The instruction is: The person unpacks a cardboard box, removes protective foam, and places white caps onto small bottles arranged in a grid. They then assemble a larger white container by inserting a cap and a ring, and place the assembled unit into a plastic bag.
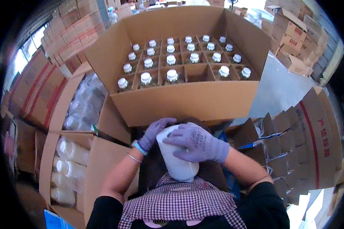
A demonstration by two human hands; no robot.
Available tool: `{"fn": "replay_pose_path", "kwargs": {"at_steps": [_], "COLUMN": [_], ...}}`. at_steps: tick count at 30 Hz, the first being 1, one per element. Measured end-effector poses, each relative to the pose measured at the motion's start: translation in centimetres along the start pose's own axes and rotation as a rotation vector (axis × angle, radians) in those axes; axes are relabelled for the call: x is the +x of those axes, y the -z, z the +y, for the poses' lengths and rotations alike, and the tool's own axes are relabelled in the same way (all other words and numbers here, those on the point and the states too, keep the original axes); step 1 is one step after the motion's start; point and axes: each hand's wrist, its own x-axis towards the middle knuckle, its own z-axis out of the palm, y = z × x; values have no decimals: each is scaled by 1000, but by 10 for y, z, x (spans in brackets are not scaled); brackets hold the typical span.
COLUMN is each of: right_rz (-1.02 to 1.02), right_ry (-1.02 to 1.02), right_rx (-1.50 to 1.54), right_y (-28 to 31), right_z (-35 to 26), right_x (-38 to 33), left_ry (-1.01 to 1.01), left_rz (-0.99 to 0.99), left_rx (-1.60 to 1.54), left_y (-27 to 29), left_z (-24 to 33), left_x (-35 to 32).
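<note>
A white, opaque cylindrical bottle [174, 154] lies tilted over my lap, its near end by the checked apron [179, 194]. My right hand [198, 143], in a grey-purple glove, is wrapped across its upper side. My left hand [154, 133], gloved alike, closes on the far left end; some of its fingers are hidden behind the bottle. Just beyond stands a large open carton [183, 99] split by cardboard dividers. Rows of white-capped clear bottles [172, 75] stand upright in it. One front-row compartment [196, 74] shows no bottle.
Left, an open carton [46, 171] holds white-capped bottles on their sides, and another holds clear plastic-wrapped items [84, 103]. Right, an open carton [317, 141] contains cardboard dividers [271, 149]. Stacked cartons [72, 30] rise behind left, with more [294, 38] behind right.
</note>
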Motion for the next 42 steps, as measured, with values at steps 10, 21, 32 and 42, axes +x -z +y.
{"fn": "replay_pose_path", "kwargs": {"at_steps": [10, 21, 32, 42], "right_rz": [-241, -182, -225, 223], "right_ry": [167, 210, -580, -526], "right_rx": [56, -29, 487, 669], "right_y": [17, 33, -12, -18], "right_z": [-36, -31, 55, 66], "right_x": [1, 2, -12, -52], "left_ry": [225, 464, 496, 212], "left_rz": [205, -146, -37, 550], "left_rx": [-488, -607, -521, -68], "left_y": [-78, -24, -42, -40], "left_z": [79, 121, 111, -4], "left_x": [-40, -89, -85, -60]}}
